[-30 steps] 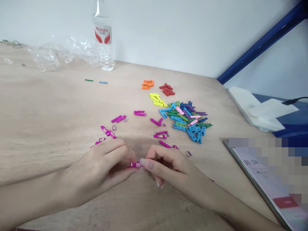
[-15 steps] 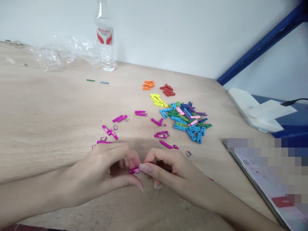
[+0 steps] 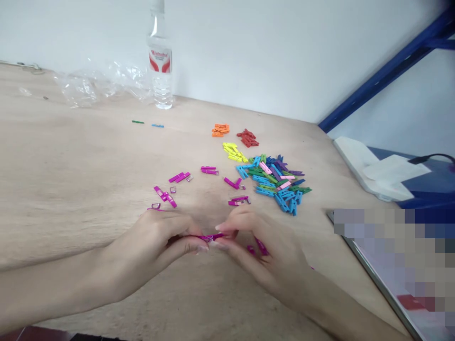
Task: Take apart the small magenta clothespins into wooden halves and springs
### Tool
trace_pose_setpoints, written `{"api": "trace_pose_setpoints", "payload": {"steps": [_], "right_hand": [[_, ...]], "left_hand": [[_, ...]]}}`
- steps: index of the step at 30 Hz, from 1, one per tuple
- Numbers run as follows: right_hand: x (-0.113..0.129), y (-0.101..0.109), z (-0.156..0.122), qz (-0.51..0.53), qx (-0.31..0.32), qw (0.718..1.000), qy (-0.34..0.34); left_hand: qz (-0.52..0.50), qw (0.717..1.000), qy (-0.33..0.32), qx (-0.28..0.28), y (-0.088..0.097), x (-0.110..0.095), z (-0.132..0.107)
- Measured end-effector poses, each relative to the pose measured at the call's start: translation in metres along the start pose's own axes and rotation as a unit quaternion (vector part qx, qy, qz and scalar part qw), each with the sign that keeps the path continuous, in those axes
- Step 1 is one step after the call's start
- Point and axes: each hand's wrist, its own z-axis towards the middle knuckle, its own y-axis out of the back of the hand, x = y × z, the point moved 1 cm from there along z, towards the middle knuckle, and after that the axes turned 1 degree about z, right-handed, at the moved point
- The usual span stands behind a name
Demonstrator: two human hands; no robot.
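Left hand (image 3: 154, 241): closed up since half a second ago, now pinching the 9 o'clock end of the magenta clothespin (image 3: 217, 236) between thumb and fingers.
Right hand (image 3: 280, 247): pinching its 3 o'clock end between thumb and fingertips.
Metal spring (image 3: 211, 238): between both hands.
Multicolored pile (image 3: 276, 174): at 2 o'clock from there.
Bottle (image 3: 160, 64): upright, at 11 o'clock.

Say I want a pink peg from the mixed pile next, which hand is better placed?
Your right, I'd say. The right hand is nearer the mixed pile; the left hand sits farther off to the left. Both hold the magenta peg, so right must let go first.
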Motion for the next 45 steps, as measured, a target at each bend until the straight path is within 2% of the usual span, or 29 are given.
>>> {"api": "trace_pose_setpoints", "payload": {"steps": [3, 5, 8, 18, 20, 23, 26, 28, 33, 41, 45], "right_hand": [[0.003, 0.003, -0.001, -0.054, -0.006, 0.996, 0.071], [0.006, 0.005, 0.000, -0.082, -0.012, 0.994, 0.072], [0.009, 0.008, 0.003, -0.113, -0.033, 0.991, 0.064], [0.005, 0.000, 0.006, -0.031, -0.014, 0.995, 0.089], [0.005, 0.000, 0.007, 0.006, -0.019, 0.996, 0.087], [0.001, -0.001, 0.007, 0.061, -0.019, 0.996, 0.056], [-0.003, -0.002, 0.009, 0.073, -0.028, 0.996, 0.030], [-0.003, -0.003, 0.010, 0.067, -0.044, 0.996, 0.047], [0.002, -0.003, 0.010, 0.035, -0.080, 0.991, 0.097], [0.001, -0.004, 0.010, 0.008, -0.083, 0.996, 0.034], [0.002, -0.007, 0.008, 0.003, -0.088, 0.996, 0.023]], "left_hand": [[0.015, 0.999, -0.006, -0.033, 0.000, -0.001, -0.001], [0.015, 0.999, -0.010, -0.036, -0.002, -0.001, -0.002], [-0.006, 1.000, -0.004, -0.013, -0.006, -0.001, -0.002], [-0.048, 0.999, 0.010, 0.018, -0.009, -0.001, -0.001], [-0.057, 0.998, 0.014, 0.034, -0.006, -0.001, 0.001], [-0.079, 0.993, 0.009, 0.090, 0.001, -0.002, 0.003], [-0.120, 0.983, 0.004, 0.139, 0.007, -0.002, 0.005], [-0.147, 0.978, 0.020, 0.150, 0.008, -0.001, 0.005], [-0.162, 0.978, 0.060, 0.120, 0.002, 0.004, 0.005], [-0.144, 0.982, 0.064, 0.100, 0.001, 0.002, 0.007], [-0.151, 0.983, 0.062, 0.082, -0.001, 0.002, 0.008]]}}
